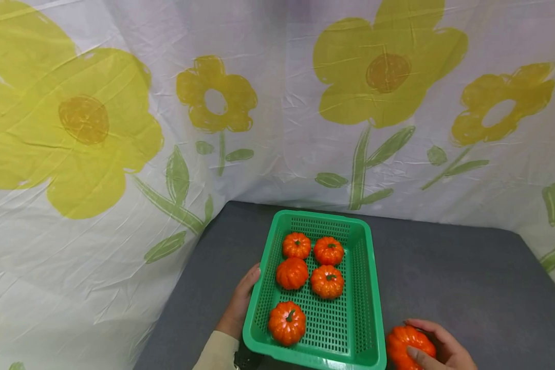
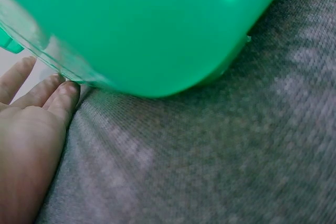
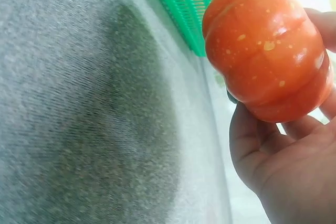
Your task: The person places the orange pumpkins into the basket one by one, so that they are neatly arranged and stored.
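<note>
A green plastic basket (image 1: 358, 308) stands on the dark tabletop, with several small orange pumpkins (image 1: 327, 282) inside, mostly toward its far left. At the basket's left side is my left hand (image 1: 241, 303), its fairly straight fingers touching the outer wall, as the left wrist view shows too. Just outside the right side, near the front corner, my right hand (image 1: 444, 347) grips another orange pumpkin (image 1: 409, 345) between thumb and fingers. In the right wrist view, this pumpkin (image 3: 265, 51) shows its smooth ribbed side with pale specks; the palm lies partly behind it.
A dark grey cloth surface (image 1: 444, 272) extends to both sides of the basket. Behind and at the left hangs a white curtain (image 1: 277, 154) printed with yellow flowers, meeting the table's back edge.
</note>
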Demonstrator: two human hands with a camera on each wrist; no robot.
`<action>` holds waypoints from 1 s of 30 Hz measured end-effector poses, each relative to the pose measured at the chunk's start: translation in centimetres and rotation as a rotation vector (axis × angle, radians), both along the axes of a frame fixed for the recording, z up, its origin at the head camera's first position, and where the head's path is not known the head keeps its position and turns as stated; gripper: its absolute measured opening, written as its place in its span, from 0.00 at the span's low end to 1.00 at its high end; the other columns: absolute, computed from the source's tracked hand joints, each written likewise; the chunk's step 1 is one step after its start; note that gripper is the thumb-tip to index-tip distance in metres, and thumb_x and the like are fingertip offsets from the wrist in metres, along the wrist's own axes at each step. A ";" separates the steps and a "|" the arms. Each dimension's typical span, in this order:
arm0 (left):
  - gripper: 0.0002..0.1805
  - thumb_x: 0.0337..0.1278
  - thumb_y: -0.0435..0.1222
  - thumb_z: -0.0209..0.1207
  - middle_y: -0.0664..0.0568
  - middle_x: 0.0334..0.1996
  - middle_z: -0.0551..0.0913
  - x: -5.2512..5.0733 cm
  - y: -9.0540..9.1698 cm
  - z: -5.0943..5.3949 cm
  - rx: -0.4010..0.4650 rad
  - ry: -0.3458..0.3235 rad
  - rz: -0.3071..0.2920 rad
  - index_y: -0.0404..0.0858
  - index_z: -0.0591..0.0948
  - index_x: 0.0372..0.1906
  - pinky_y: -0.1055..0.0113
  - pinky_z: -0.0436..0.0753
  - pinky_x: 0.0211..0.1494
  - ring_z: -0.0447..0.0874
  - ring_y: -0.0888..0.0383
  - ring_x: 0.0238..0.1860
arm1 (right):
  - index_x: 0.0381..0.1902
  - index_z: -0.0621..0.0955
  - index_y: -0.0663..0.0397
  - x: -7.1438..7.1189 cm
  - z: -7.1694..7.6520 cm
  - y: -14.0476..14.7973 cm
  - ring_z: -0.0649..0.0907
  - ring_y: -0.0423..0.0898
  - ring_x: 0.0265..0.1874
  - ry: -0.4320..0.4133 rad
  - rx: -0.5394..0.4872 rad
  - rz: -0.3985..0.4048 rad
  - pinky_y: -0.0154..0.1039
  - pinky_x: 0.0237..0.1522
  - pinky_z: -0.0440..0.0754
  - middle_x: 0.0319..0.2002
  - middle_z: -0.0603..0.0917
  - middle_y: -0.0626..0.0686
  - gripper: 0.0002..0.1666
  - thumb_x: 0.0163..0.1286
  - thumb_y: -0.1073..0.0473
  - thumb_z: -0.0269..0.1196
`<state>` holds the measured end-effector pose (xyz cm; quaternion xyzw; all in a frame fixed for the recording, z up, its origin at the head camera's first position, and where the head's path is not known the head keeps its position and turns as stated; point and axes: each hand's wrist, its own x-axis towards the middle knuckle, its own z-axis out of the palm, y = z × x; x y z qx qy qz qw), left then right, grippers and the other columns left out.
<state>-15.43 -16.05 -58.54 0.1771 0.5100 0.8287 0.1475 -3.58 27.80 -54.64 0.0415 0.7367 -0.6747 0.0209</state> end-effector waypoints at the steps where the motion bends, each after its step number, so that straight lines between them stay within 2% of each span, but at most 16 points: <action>1: 0.34 0.91 0.45 0.30 0.35 0.79 0.66 0.0 0.0 -0.1 0.001 0.002 -0.001 0.32 0.53 0.88 0.46 0.71 0.77 0.71 0.44 0.75 | 0.68 0.77 0.72 -0.1 0.1 0.0 0.89 0.54 0.40 -0.011 0.010 -0.015 0.53 0.35 0.92 0.50 0.89 0.50 0.26 0.75 0.74 0.67; 5: 0.34 0.91 0.45 0.30 0.37 0.78 0.67 0.0 -0.1 -0.2 0.001 0.004 0.000 0.31 0.54 0.88 0.46 0.71 0.77 0.72 0.46 0.74 | 0.68 0.77 0.70 -0.3 0.5 0.1 0.89 0.54 0.40 -0.037 0.029 -0.056 0.52 0.35 0.92 0.50 0.88 0.51 0.27 0.74 0.73 0.69; 11: 0.34 0.91 0.45 0.29 0.38 0.79 0.67 -0.1 -0.2 -0.3 0.004 0.001 -0.009 0.32 0.52 0.88 0.46 0.71 0.77 0.71 0.46 0.75 | 0.70 0.76 0.71 -0.4 1.0 0.1 0.89 0.52 0.40 0.025 0.055 -0.060 0.51 0.34 0.92 0.49 0.88 0.52 0.28 0.75 0.74 0.69; 18: 0.34 0.91 0.46 0.31 0.37 0.80 0.66 -0.1 -0.1 -0.4 -0.003 -0.009 0.003 0.32 0.52 0.88 0.46 0.71 0.77 0.71 0.46 0.75 | 0.71 0.75 0.69 -0.5 1.7 0.3 0.89 0.50 0.42 0.074 0.039 -0.027 0.51 0.34 0.92 0.53 0.88 0.46 0.28 0.76 0.75 0.67; 26: 0.34 0.91 0.45 0.31 0.36 0.79 0.66 0.0 0.0 -0.2 -0.010 -0.008 0.016 0.32 0.53 0.88 0.46 0.71 0.77 0.72 0.45 0.75 | 0.69 0.76 0.71 -1.1 3.0 0.3 0.88 0.46 0.42 0.195 0.205 0.005 0.42 0.38 0.91 0.53 0.88 0.45 0.27 0.75 0.76 0.68; 30: 0.34 0.91 0.46 0.31 0.36 0.79 0.66 0.0 0.0 -0.2 -0.015 -0.008 0.018 0.33 0.53 0.88 0.46 0.71 0.77 0.72 0.45 0.74 | 0.69 0.75 0.72 -1.3 3.4 0.4 0.87 0.46 0.42 0.228 0.211 0.030 0.42 0.38 0.91 0.53 0.87 0.45 0.27 0.75 0.77 0.67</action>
